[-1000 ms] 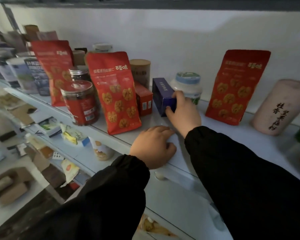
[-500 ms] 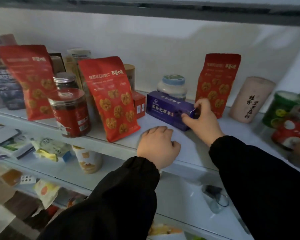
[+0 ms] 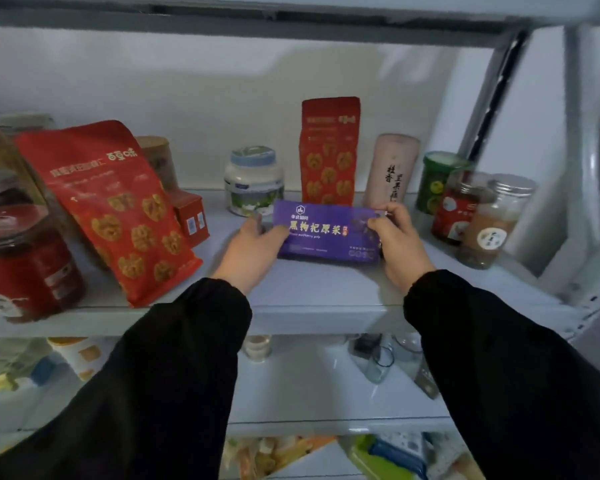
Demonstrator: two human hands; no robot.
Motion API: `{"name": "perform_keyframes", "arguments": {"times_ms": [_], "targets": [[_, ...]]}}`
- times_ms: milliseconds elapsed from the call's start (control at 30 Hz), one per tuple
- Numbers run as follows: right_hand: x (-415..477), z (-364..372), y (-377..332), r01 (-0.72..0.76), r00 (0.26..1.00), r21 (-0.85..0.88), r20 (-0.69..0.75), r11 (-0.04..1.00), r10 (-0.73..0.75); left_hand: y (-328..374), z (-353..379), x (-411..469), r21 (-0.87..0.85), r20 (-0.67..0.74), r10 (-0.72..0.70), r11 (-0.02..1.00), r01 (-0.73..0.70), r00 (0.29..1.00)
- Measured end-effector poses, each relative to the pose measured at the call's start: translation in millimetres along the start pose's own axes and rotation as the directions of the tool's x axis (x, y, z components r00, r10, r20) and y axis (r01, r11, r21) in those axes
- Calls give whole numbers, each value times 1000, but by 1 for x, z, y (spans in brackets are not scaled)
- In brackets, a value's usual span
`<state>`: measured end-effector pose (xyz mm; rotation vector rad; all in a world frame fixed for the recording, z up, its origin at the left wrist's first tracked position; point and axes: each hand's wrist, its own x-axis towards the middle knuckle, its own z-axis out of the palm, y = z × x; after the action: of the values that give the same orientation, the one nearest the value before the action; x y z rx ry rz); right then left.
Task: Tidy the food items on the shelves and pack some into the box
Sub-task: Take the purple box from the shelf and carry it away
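Holding a purple box (image 3: 327, 233) at both ends — left hand (image 3: 253, 242) on its left end, right hand (image 3: 400, 242) on its right end, each grip closed round the box. Box stands long side down on the white shelf (image 3: 319, 296), printed face tilted toward the camera, mid-shelf near the front. Black sleeves on both arms.

Behind the box: white jar with blue lid (image 3: 253, 181), upright red walnut pouch (image 3: 329, 150), pale pink cylinder (image 3: 392, 171) just right of the pouch. Further right, a green-lidded jar (image 3: 435, 183), a red-label jar (image 3: 459, 209) and a clear jar with silver lid (image 3: 492, 220) bunched together.

Left side: a bigger red walnut pouch (image 3: 115, 209) leaning back, small red carton (image 3: 191, 216) just beside it, red jar (image 3: 21, 251) at the frame edge.

Lower shelf (image 3: 309, 386) — blurred packets and small glass items, can't tell what.
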<state>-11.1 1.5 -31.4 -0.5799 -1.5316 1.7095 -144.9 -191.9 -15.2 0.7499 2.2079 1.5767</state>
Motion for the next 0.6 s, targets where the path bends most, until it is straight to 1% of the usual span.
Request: {"name": "perform_keyframes", "arguments": {"times_ms": [100, 167, 233, 400, 600], "targets": [[-1, -1, -2, -4, 1000, 57, 24, 998, 2, -5, 10, 9, -246, 30, 70, 967, -61, 997], [1, -3, -2, 20, 999, 68, 30, 997, -22, -12, 12, 11, -324, 52, 110, 942, -87, 993], [2, -3, -1, 38, 998, 57, 43, 998, -41, -13, 13, 10, -353, 59, 141, 929, -112, 988], [2, 1, 4, 29, 995, -63, 92, 998, -23, -14, 12, 13, -413, 23, 120, 905, -100, 993], [-1, 1, 2, 31, 996, -67, 82, 997, -26, -17, 13, 16, -423, 49, 118, 902, -87, 992]]}}
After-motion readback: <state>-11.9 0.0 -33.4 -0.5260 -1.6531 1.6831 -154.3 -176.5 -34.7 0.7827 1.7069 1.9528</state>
